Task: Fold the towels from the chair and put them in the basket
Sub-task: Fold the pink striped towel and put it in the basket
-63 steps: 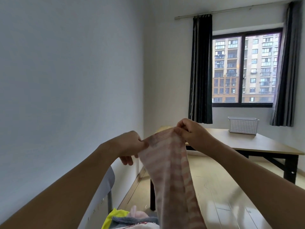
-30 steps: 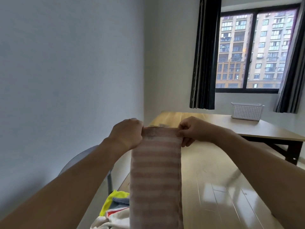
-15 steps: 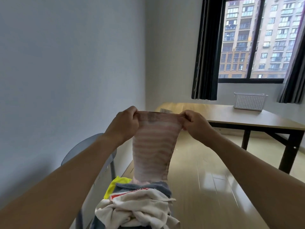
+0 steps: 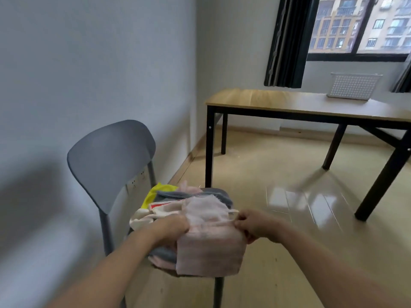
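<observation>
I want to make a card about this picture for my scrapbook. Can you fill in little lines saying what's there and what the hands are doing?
Towel: pink striped towel, draped over the pile
Left hand: grips the towel
Right hand: pinches the towel
Pile: mixed cloths on the grey chair
Basket: white, on the wooden table

A grey chair (image 4: 111, 161) stands on the wooden floor (image 4: 278, 174), its seat heaped with crumpled towels (image 4: 169, 203), a pale pink towel (image 4: 209, 241) draped on top. Beyond the chair, a wooden table (image 4: 278, 101) carries a white perforated basket (image 4: 353, 85) at its far end.
</observation>
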Demonstrator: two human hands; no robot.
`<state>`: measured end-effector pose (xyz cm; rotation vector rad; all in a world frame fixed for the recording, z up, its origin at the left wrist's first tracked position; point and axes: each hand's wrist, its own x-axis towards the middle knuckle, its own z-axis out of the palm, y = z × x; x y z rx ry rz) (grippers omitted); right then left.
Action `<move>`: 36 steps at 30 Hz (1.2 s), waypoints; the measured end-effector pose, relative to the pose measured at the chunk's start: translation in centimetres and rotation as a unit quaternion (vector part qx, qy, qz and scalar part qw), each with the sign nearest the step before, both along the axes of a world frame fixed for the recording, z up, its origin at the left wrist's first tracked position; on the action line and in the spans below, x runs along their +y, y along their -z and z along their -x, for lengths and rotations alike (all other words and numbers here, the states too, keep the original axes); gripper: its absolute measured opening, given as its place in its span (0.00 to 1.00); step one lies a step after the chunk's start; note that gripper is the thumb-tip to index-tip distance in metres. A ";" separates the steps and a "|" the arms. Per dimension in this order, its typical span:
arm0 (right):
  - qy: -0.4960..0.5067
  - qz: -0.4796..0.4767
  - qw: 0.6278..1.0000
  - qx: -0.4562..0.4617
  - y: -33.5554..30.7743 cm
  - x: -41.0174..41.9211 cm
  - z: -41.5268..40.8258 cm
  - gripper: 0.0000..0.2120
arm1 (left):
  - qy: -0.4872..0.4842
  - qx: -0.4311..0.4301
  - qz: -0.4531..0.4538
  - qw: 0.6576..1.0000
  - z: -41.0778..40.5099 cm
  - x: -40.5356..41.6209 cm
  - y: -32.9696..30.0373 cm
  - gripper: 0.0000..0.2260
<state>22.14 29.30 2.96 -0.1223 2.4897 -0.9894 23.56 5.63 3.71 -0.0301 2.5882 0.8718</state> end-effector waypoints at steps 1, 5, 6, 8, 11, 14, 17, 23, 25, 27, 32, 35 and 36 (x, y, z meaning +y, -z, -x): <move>-0.010 -0.006 1.000 -0.022 1.1 -0.1 0.2 0.07 | -0.002 -0.031 -0.003 1.000 0.0 0.1 0.9 0.09; 0.012 -0.003 0.999 -0.045 3.4 -0.4 3.0 0.08 | -0.007 0.005 -0.004 1.000 2.1 -0.5 3.8 0.08; 0.028 0.005 0.999 -0.033 3.6 -0.7 4.2 0.08 | -0.019 0.041 -0.008 0.999 3.5 -0.7 4.0 0.10; 0.056 0.011 0.998 0.003 3.7 -1.3 6.8 0.08 | -0.058 0.097 -0.019 0.993 6.0 -0.6 4.2 0.13; 0.108 0.016 0.993 0.033 4.3 -2.4 10.5 0.09 | -0.114 0.142 -0.033 0.983 9.9 -0.4 5.0 0.09; 0.165 0.050 0.985 0.016 6.2 -3.2 13.7 0.08 | -0.143 0.153 -0.049 0.977 13.3 0.4 5.9 0.08; 0.201 0.057 0.978 0.017 8.9 -3.6 16.2 0.10 | -0.146 0.147 -0.037 0.978 15.8 1.1 7.7 0.15; 0.240 0.094 0.965 -0.053 11.4 -4.2 17.6 0.06 | -0.154 0.041 -0.107 0.981 17.4 1.7 9.4 0.15; 0.239 0.122 0.960 -0.080 10.7 -4.0 17.2 0.05 | -0.142 0.026 -0.099 0.985 17.1 1.4 9.2 0.03; 0.230 0.154 0.957 -0.088 10.0 -3.6 16.6 0.09 | -0.144 0.007 -0.134 0.980 16.6 1.0 8.9 0.05; 0.155 0.178 0.969 -0.077 6.1 -2.8 13.8 0.13 | -0.131 -0.018 -0.223 0.966 14.7 0.4 5.8 0.10; 0.149 0.175 0.973 -0.012 2.1 -2.1 13.0 0.14 | -0.125 0.052 -0.255 0.957 13.8 0.3 2.2 0.04; 0.151 0.179 0.972 0.019 0.5 -1.9 12.9 0.15 | -0.123 0.078 -0.264 0.953 13.7 0.2 0.9 0.04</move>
